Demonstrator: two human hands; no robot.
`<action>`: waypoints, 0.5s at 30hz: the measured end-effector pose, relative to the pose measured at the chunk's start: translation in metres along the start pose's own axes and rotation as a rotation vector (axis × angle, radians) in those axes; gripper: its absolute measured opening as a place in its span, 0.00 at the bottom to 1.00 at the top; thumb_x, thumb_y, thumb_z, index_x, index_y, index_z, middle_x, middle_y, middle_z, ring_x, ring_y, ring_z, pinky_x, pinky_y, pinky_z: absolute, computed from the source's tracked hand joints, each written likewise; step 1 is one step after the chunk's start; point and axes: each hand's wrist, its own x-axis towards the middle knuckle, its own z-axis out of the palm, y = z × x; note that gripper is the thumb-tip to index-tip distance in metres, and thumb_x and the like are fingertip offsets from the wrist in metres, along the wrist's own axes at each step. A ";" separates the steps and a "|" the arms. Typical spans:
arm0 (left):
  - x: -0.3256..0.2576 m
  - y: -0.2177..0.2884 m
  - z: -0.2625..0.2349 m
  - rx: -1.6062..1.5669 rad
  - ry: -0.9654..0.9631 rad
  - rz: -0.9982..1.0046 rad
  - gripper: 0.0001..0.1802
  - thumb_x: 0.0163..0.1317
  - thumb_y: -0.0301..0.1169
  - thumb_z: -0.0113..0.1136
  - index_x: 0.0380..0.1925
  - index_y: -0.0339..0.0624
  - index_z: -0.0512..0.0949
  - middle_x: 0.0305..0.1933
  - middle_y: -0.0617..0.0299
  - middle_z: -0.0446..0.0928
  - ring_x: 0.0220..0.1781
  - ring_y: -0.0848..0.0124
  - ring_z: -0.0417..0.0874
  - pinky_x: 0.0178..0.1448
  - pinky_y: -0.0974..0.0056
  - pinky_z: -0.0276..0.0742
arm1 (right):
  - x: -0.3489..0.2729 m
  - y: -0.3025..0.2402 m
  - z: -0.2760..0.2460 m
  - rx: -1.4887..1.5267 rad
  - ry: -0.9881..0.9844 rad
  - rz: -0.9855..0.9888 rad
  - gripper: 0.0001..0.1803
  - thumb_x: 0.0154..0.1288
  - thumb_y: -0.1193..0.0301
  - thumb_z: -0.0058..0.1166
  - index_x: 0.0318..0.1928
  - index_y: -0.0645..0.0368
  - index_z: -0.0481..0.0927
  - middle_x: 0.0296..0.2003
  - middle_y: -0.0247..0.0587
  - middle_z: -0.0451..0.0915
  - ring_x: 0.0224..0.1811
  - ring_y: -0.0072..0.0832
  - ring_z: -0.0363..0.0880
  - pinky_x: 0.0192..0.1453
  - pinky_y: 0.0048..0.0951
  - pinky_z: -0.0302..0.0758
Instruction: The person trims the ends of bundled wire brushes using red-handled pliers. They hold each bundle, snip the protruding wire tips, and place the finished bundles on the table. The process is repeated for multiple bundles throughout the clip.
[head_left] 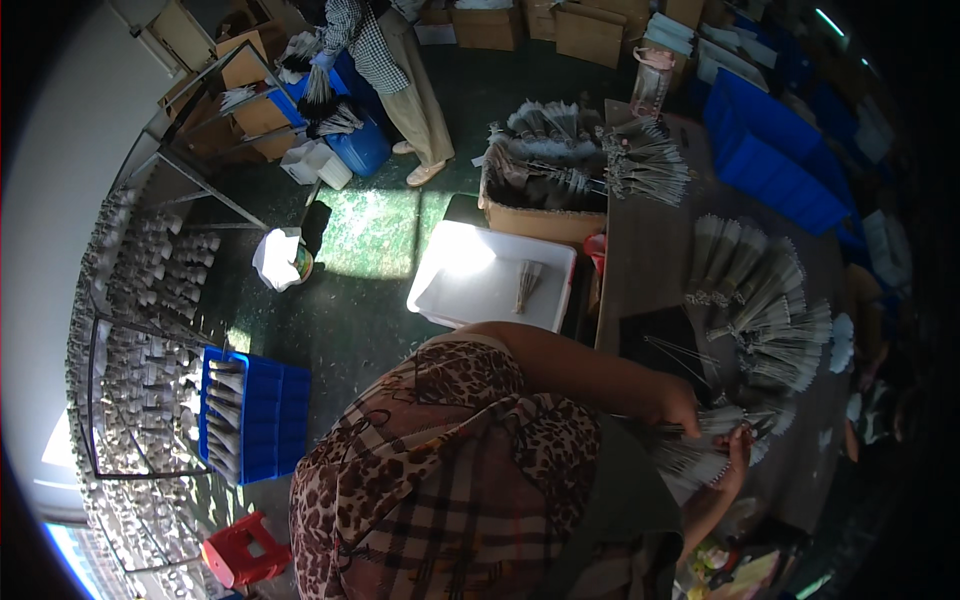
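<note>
A bundle of thin pale strands [690, 458] with a whitish fanned end lies before me at the worktable on the right. My left hand [680, 404] reaches over it from above, fingers closed on its upper part. From the lower side my right hand [738, 452] curls its fingers round the bundle's end. Just beyond my hands sit a dark flat pad [660, 340] with a few thin wires on it. More fanned bundles [765, 345] are spread across the table, and another row [725, 260] lies farther off. Small strand details are too fine to make out.
Left of the table stand a white tray [425, 300] holding one bundle and a cardboard box [540, 220] of bundles. Blue crates [775, 150] [275, 420], a red stool [245, 550] and a loaded rack [150, 330] surround me. Another person [400, 80] stands at the back.
</note>
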 end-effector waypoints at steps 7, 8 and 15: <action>-0.011 -0.002 -0.002 -0.063 0.007 0.065 0.19 0.46 0.34 0.66 0.37 0.36 0.79 0.34 0.56 0.78 0.38 0.65 0.78 0.43 0.59 0.71 | 0.007 0.009 -0.007 -0.060 0.069 -0.010 0.13 0.57 0.66 0.59 0.39 0.52 0.69 0.29 0.26 0.68 0.30 0.16 0.67 0.36 0.20 0.68; -0.011 -0.003 -0.002 -0.086 -0.001 0.059 0.19 0.46 0.35 0.66 0.37 0.36 0.79 0.34 0.56 0.78 0.37 0.65 0.78 0.43 0.59 0.71 | 0.008 0.010 -0.007 -0.063 0.069 -0.011 0.14 0.56 0.65 0.59 0.39 0.52 0.69 0.29 0.26 0.68 0.30 0.16 0.67 0.37 0.20 0.68; -0.023 0.001 -0.007 0.042 0.051 0.054 0.18 0.50 0.35 0.64 0.38 0.36 0.77 0.31 0.58 0.78 0.33 0.68 0.78 0.37 0.64 0.72 | -0.001 0.004 0.006 -0.096 -0.027 -0.076 0.16 0.56 0.62 0.59 0.39 0.54 0.70 0.32 0.27 0.71 0.33 0.18 0.70 0.37 0.20 0.68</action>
